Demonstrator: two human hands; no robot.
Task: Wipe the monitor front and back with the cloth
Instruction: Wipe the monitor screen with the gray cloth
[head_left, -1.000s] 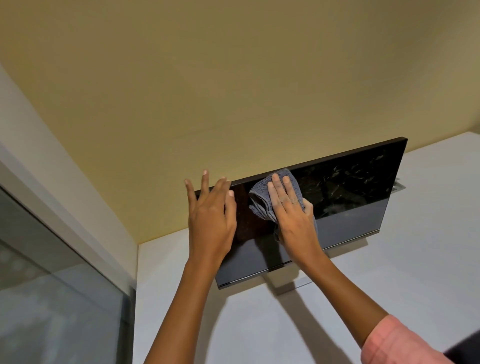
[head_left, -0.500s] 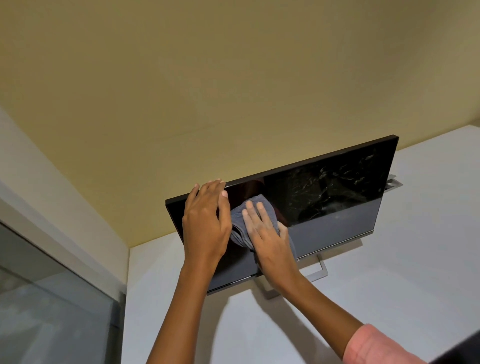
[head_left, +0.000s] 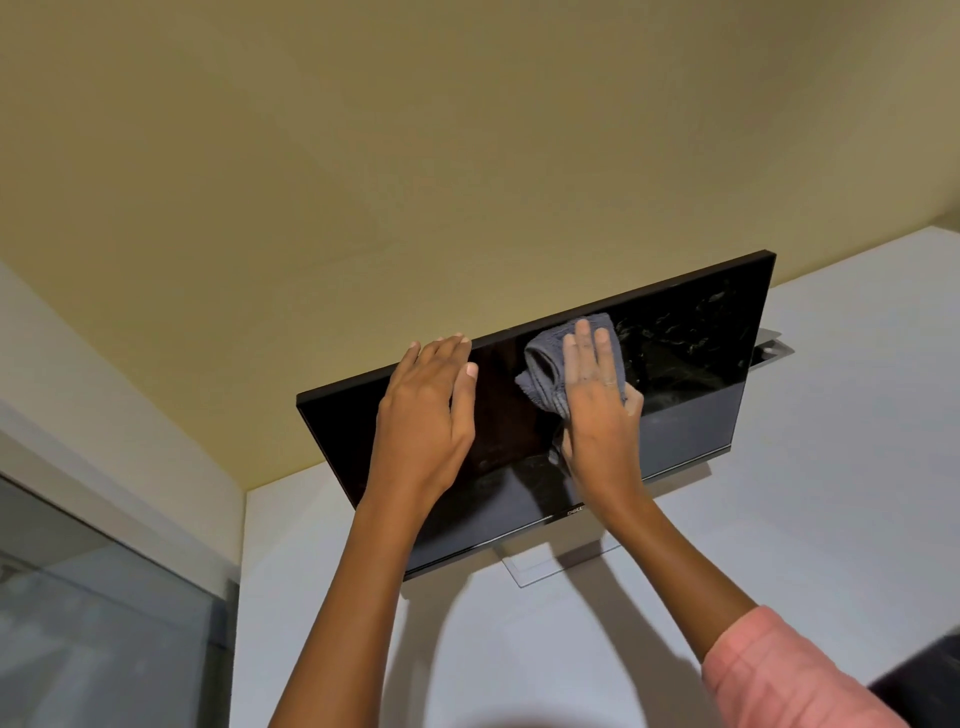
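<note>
Nearest the camera, a pink sleeve (head_left: 779, 670) is seen on the right forearm; both forearms are extended fwd over the white counter (head_left: 831, 519).

Left hand (head_left: 426, 415): laid flat, fingers straight and close together, fingertips hooked at the top edge of the flat black glossy monitor (head_left: 691, 384). Nothing is held; the panel is steadied only.

Right hand (head_left: 597, 389): spread flat, fingers straight, pressed onto the crumpled grey microfibre cloth (head_left: 540, 374), which is trapped between palm and screen in the upper-centre area, just beside the left hand. Slight motion blur is noted on this hand.

The monitor stands on the counter on a thin clear or silver base (head_left: 550, 566), tilted back, with the yellow-beige wall (head_left: 415, 182) behind. Front face is in work; the back is judged not yet done.

Handling (judgement): panel is thin, rigid, fairly light, glossy and slippery, fragile under point pressure. It should be braced at the top bezel or side edges, not at screen centre. Tip-over risk on the narrow base is expected if pushed hard. Cloth is soft, limp, conforms readily; flat-palm pressure is adequate.
</note>
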